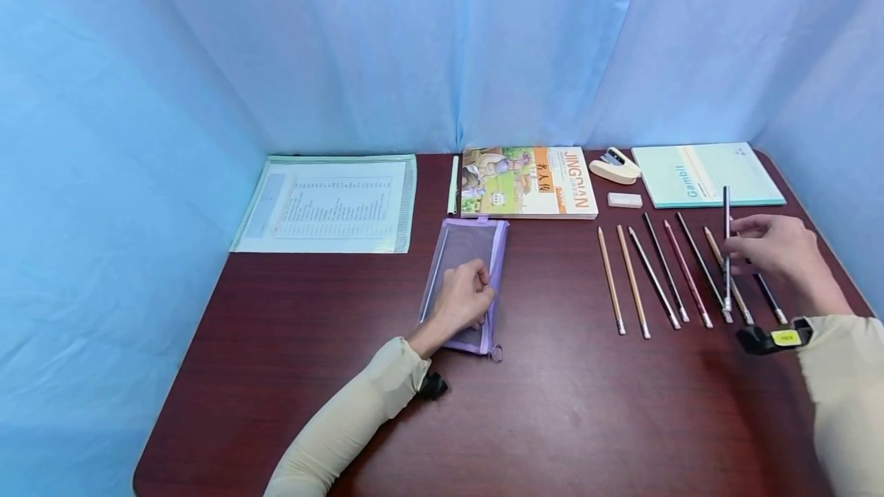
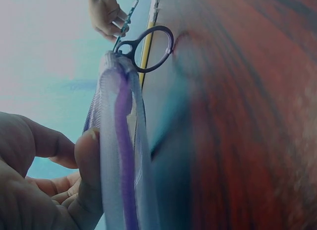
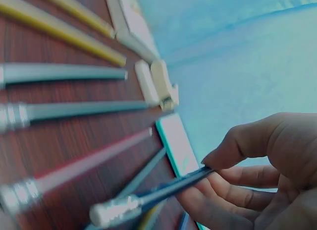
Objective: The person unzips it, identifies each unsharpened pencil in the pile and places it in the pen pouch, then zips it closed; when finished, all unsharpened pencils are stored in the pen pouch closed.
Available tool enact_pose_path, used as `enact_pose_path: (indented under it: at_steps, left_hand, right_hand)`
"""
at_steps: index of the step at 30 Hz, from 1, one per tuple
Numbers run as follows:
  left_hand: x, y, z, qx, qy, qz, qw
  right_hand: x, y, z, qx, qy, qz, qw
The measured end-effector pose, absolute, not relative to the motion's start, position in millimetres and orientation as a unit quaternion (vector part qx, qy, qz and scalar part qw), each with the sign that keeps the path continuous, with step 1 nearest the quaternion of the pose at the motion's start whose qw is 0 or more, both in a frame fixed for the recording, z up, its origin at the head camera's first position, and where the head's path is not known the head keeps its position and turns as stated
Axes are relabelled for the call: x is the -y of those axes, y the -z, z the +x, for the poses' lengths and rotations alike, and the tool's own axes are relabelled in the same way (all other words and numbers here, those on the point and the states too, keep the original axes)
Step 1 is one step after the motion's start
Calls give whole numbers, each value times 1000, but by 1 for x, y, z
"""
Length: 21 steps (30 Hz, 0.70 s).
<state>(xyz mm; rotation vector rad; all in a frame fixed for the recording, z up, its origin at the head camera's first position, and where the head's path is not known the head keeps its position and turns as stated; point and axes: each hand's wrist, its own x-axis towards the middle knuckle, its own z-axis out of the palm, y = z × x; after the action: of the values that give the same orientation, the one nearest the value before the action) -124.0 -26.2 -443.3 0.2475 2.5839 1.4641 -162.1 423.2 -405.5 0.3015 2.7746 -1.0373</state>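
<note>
My right hand (image 1: 783, 251) pinches a dark pencil (image 1: 727, 213) between thumb and fingers, above the right end of a row of pencils. In the right wrist view, this pencil's eraser end (image 3: 116, 212) points away from the fingers. On the purple mesh zip pouch (image 1: 466, 240), my left hand (image 1: 461, 296) has curled fingers, with thumb and forefinger pinching the pouch by its zipped side in the left wrist view. The pouch's ring pull (image 2: 172, 49) stands at the near corner. Yellow pencils (image 1: 610, 278), a red pencil (image 1: 687, 271) and several dark ones lie side by side.
Along the back lie a clear document folder (image 1: 331, 202), a pale green pen or tube (image 1: 453, 184), a book (image 1: 528, 182), a cream stapler (image 1: 615, 167), a white eraser (image 1: 625, 200) and a mint notebook (image 1: 711, 175). Blue curtains (image 1: 359, 44) enclose the brown table (image 1: 297, 328).
</note>
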Motion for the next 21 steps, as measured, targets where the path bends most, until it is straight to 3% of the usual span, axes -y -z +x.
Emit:
enact_pose_path:
  at_steps: [11, 21]
  left_hand:
    - [26, 443, -125, -865, -489, 81, 76]
    - [26, 443, -125, -862, -496, 74, 78]
  right_hand:
    - [-374, 426, -158, -691, 703, 24, 167]
    - [-309, 438, -153, -664, 712, -1, 229]
